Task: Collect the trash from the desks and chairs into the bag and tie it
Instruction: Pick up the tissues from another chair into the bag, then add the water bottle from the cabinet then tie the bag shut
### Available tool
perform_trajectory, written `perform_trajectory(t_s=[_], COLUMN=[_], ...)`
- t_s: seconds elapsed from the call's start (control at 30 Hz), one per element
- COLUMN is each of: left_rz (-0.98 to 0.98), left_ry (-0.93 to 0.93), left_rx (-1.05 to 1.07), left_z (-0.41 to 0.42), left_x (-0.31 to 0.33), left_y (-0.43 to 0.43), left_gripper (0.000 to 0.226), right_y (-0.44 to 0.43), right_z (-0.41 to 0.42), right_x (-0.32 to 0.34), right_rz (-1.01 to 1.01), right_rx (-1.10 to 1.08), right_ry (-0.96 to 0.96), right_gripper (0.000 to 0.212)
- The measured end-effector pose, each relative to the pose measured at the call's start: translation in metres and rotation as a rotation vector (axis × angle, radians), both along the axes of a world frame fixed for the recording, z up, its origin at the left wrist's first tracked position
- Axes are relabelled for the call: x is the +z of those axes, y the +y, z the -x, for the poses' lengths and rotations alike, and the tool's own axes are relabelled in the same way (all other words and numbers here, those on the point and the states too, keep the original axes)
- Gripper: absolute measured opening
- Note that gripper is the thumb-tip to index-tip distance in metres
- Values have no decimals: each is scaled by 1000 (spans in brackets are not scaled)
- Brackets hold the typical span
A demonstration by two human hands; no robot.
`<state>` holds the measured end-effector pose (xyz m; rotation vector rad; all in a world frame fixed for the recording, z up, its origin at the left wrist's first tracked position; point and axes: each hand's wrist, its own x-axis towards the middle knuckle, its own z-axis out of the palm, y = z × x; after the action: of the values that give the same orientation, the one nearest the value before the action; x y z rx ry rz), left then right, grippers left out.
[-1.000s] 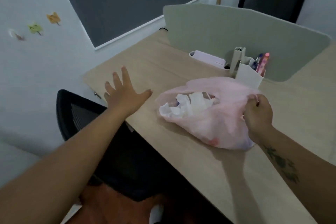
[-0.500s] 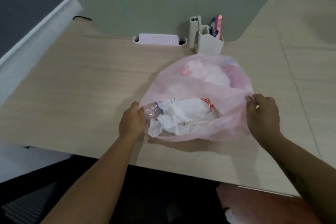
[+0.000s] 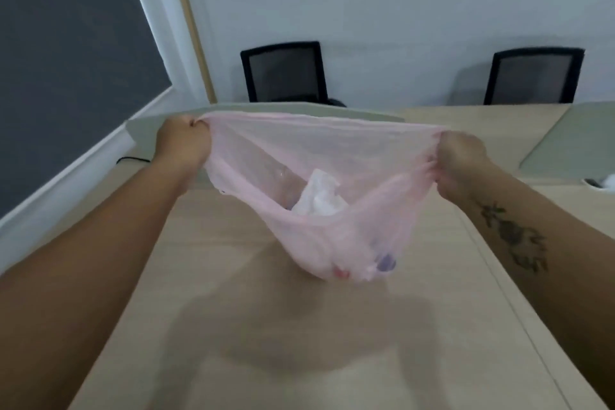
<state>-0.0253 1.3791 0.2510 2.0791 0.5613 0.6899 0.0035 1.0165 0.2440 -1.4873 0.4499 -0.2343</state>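
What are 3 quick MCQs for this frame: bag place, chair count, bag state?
1. Where is the bag?
A) held up over the desk
B) on the floor
C) inside a bin

2. How many chairs show past the desk?
A) one
B) two
C) four

3. The bag's mouth is:
A) knotted
B) twisted shut
C) stretched open between the hands

Answers:
1 A: it hangs from both hands, with its shadow on the desk below.
2 B: two black chair backs show beyond the desk.
3 C: the left hand and right hand grip opposite sides of the rim, and white paper shows inside.
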Motion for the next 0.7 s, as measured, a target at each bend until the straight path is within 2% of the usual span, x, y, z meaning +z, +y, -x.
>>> perform_trajectory(t_s=[0.07, 0.1, 0.17, 0.2, 0.27, 0.33, 0.37, 0.4, 0.47, 0.53, 0.6, 0.7], left_rz=[-25, -19, 24, 10, -55, -158, -208, -240, -207, -135, -147, -203], left_ry=[-151, -196, -130, -11, 278, 407, 422, 417, 320, 201, 217, 297], left_rx=[-11, -10, -137, -288, -554, -578, -520, -426, -231, -134, -111, -71], left_z=[12, 26, 64, 85, 112, 108, 100, 92, 76, 72, 84, 112], left_x=[31, 30, 1, -19, -45, -34, -21, -4, 26, 35, 29, 31], left_y=[-14, -25, -44, -52, -49, -19, -1, 16, 46, 54, 41, 26], left_gripper=[28, 26, 27, 28, 32, 33, 30, 28, 28, 30, 33, 34], right_y=[5, 9, 16, 17, 15, 7, 5, 4, 7, 22, 41, 64], right_z=[9, 19, 39, 47, 53, 40, 28, 15, -4, -7, -3, 1], right_x=[25, 26, 5, -11, -38, -37, -23, -5, 31, 42, 32, 26], right_rz=[286, 366, 456, 535, 831, 1083, 1085, 1000, 709, 559, 603, 628], right_rx=[-149, -199, -193, -128, 149, 460, 530, 527, 394, 233, 230, 370], right_ry=[-223, -335, -441, -429, -301, -203, -186, -171, -186, -222, -187, -187], right_gripper=[20, 23, 30, 33, 33, 33, 32, 31, 30, 29, 31, 29])
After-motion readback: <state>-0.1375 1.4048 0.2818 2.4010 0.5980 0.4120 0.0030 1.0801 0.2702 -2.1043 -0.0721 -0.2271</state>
